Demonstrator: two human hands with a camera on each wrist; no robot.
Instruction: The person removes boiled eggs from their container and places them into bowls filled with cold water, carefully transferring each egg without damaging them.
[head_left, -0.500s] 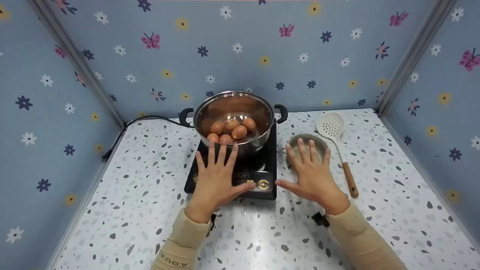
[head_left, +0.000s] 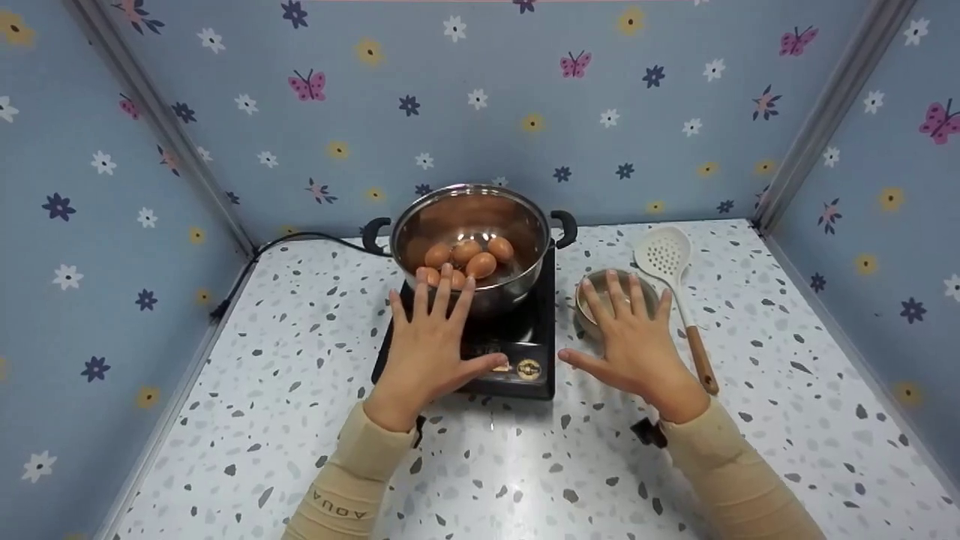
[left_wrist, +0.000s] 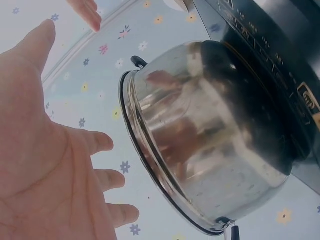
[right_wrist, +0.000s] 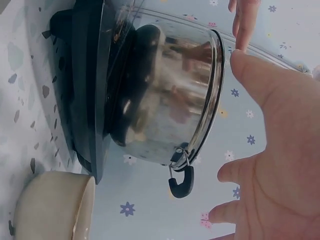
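Observation:
Fingers spread and palm down, my left hand (head_left: 429, 349) hovers over the front of a black induction cooker (head_left: 480, 386), its fingertips overlapping the near rim of a steel pot (head_left: 517, 289) in the head view. Several brown eggs (head_left: 481, 265) lie inside that pot, some partly hidden behind the fingers. My right hand (head_left: 634, 345) is likewise spread, above a small beige bowl (head_left: 589, 330) to the right of the cooker. Both palms are bare in the wrist views, where the pot's shiny side (left_wrist: 200, 135) and the bowl (right_wrist: 50, 205) stand apart from the fingers.
A white slotted spoon (head_left: 664, 253) with a wooden handle lies right of the bowl. From the cooker a black cord (head_left: 315, 234) runs to the left along the back. The speckled table (head_left: 510, 480) is bounded by flowered wall panels (head_left: 480, 97) at the back and sides.
Both hands stay spread and hold nothing. The right hand has shifted slightly to the right and the left slightly up and to the left. The head view has moved a little.

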